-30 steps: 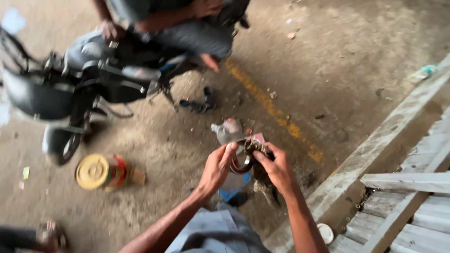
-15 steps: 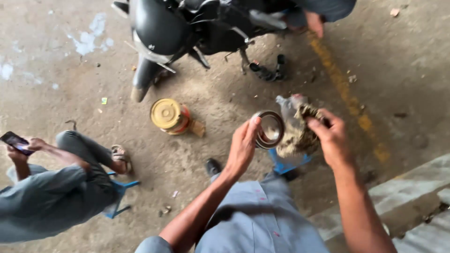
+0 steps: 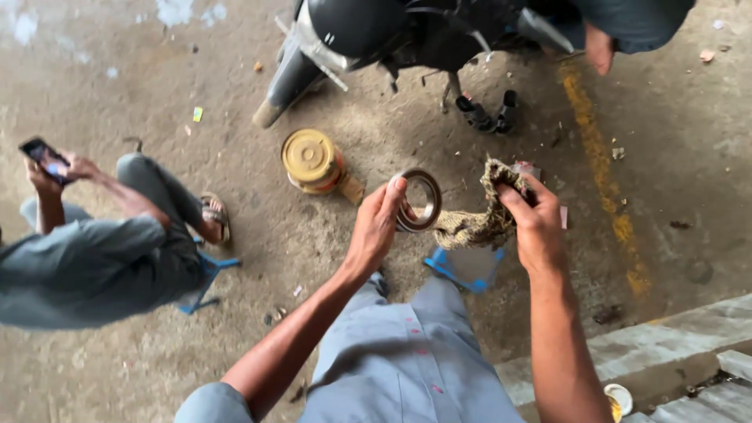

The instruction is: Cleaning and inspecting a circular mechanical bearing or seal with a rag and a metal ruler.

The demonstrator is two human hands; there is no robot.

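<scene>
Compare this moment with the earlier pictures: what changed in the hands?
The left hand now holds only the metal ring, pulled left, free of the part it sat on a second ago. The right hand keeps the dirty rag bunched beside it. The yellow-lidded can stays on the floor.

Left hand (image 3: 376, 227) grips a metal ring (image 3: 419, 200); right hand (image 3: 536, 223) clutches a grimy rag (image 3: 474, 223).

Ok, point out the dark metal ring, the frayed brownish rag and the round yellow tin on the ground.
Dark metal ring (image 3: 421, 200), head view, on its right rim.
Frayed brownish rag (image 3: 470, 227), head view, on its bunched lower part.
Round yellow tin (image 3: 309, 155), head view, on its lid.
</scene>
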